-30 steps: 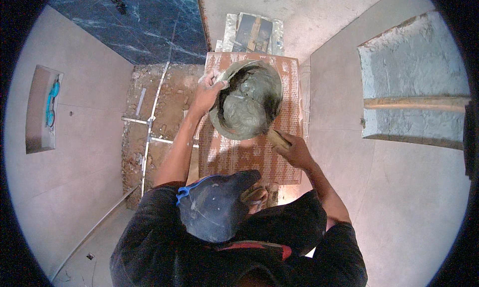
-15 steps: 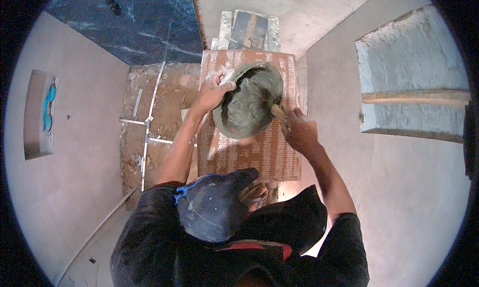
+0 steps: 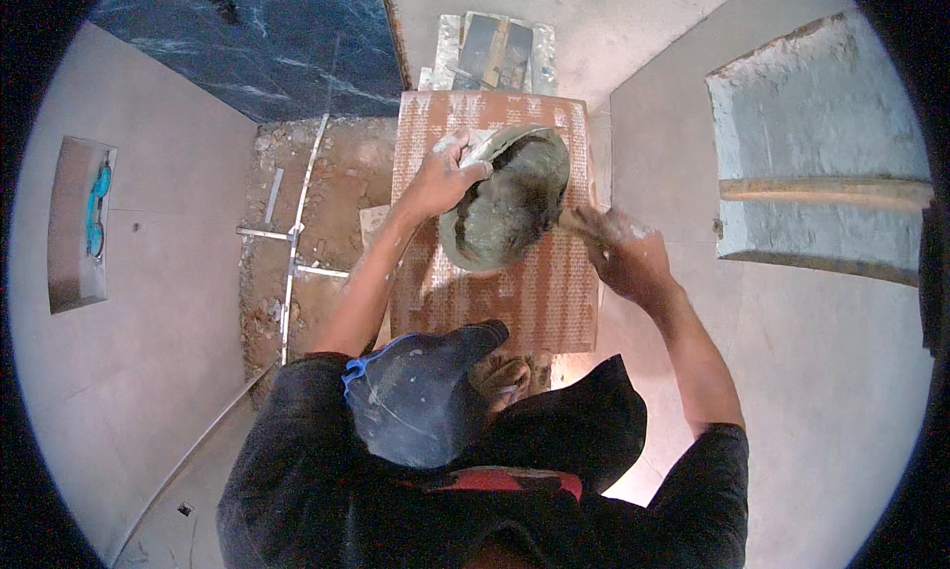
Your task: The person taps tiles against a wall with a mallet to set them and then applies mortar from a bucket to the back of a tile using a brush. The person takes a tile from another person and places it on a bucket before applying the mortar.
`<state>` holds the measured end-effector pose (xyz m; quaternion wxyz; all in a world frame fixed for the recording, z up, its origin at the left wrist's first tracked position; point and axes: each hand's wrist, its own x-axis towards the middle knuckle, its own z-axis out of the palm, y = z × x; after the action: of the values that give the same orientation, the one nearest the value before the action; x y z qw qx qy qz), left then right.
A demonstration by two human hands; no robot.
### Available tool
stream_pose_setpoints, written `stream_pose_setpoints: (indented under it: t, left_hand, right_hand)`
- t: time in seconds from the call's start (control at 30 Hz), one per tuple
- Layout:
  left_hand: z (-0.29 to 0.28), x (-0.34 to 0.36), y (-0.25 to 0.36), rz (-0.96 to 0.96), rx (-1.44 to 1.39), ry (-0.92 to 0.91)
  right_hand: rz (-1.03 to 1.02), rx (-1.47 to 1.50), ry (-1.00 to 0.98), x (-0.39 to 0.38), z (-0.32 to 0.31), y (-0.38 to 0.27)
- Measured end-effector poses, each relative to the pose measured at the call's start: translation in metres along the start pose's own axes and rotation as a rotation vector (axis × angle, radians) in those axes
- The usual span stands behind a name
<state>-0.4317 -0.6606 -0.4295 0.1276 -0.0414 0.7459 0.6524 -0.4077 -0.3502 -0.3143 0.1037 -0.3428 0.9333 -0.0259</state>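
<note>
My left hand (image 3: pixel 447 181) grips the left rim of a round pan (image 3: pixel 460 242), thumb over the edge. Wet grey mortar (image 3: pixel 520 198) fills the pan, which is tilted above a large reddish-brown tile panel (image 3: pixel 426 317). At the pan's right edge, my right hand (image 3: pixel 633 257) is closed round the wooden handle (image 3: pixel 576 223) of a tool. Its working end is blurred and lost against the mortar, so its kind does not show. Whitish streaks run down the panel's ribbed face.
Behind the panel stand stacked tile pieces (image 3: pixel 495 52). To the left, a light metal frame (image 3: pixel 295 235) crosses rough brown ground, with dark blue marbled tiles (image 3: pixel 277 45) beyond. Pale walls enclose both sides; the left niche (image 3: pixel 71 233) holds a turquoise object (image 3: pixel 97 211). A wooden bar (image 3: pixel 821 190) crosses the right recess.
My right hand and the tool handle have moved right, outward from the pan. The pan, with my left hand on its rim, has shifted slightly right and tilted more.
</note>
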Motion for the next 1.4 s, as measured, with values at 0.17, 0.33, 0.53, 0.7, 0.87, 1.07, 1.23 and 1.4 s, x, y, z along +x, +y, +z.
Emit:
stream_pose_setpoints:
  t: [0.17,0.33,0.53,0.7,0.87,1.07,1.23,1.4]
  left_hand:
    - [0.014,-0.002,-0.004,0.073,0.155,0.065]
    - [0.010,-0.016,0.020,0.057,-0.061,-0.004]
    - [0.022,-0.017,0.010,0.101,-0.187,0.041]
    - [0.019,-0.020,0.006,0.159,-0.231,0.060]
    - [0.006,-0.017,-0.001,0.068,-0.168,0.106]
    - [-0.012,-0.016,0.001,0.120,-0.035,0.244]
    - [-0.045,-0.002,-0.026,0.221,-0.050,0.326]
    - [-0.046,-0.006,0.007,0.172,-0.076,0.355]
  right_hand:
    - [0.089,0.219,-0.098,0.010,0.075,0.012]
    - [0.240,0.859,-0.070,-0.006,0.127,-0.015]
    - [0.402,1.392,-0.122,-0.024,0.169,-0.040]
    - [0.354,1.325,-0.136,-0.025,0.154,-0.059]
    - [0.415,1.510,-0.242,-0.042,0.147,-0.059]
    - [0.391,1.424,-0.255,-0.077,0.123,-0.042]
    - [0.442,1.152,-0.306,-0.101,0.090,-0.038]
    - [0.196,0.429,-0.128,-0.126,0.127,-0.037]
